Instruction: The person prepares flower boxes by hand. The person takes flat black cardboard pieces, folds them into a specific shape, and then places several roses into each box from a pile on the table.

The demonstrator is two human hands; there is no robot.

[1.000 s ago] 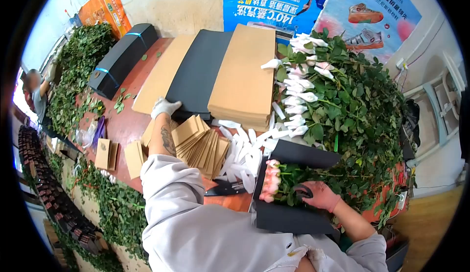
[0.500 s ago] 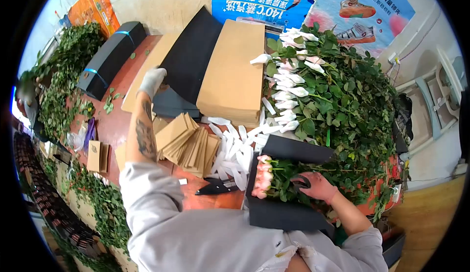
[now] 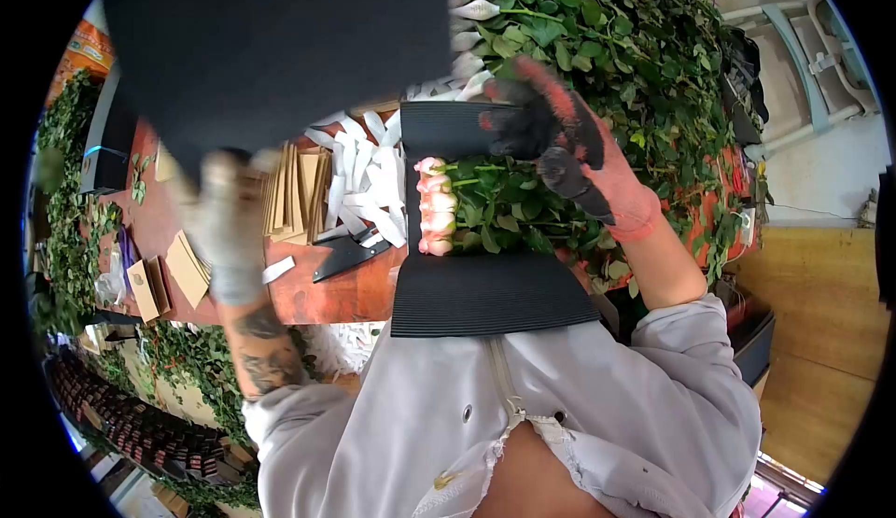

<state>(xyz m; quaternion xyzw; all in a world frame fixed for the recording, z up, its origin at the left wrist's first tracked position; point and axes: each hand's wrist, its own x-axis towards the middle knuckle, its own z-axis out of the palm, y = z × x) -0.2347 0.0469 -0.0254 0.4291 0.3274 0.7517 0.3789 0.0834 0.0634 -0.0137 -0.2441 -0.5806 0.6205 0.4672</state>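
My left hand (image 3: 229,224), in a white glove and smeared by motion, grips the lower edge of a large black sheet (image 3: 289,42) raised at the upper left. My right hand (image 3: 574,145), in a red and black glove, is lifted over the stems with its fingers apart and nothing in them. Below it, pink roses (image 3: 436,208) lie in a row with their green stems to the right. They rest on an unfolded black corrugated wrap (image 3: 485,294), whose near flap lies against my front and whose far flap stands beyond the flowers.
White foam sleeves (image 3: 364,177) are heaped left of the roses, beside a black knife (image 3: 350,255) and brown cardboard pieces (image 3: 297,191). A big pile of leafy stems (image 3: 635,61) fills the right. A black box (image 3: 107,135) lies at the far left.
My left hand has lifted the black sheet off its stack and brought it nearer. My right hand has risen off the stems and opened. The view has tilted down.
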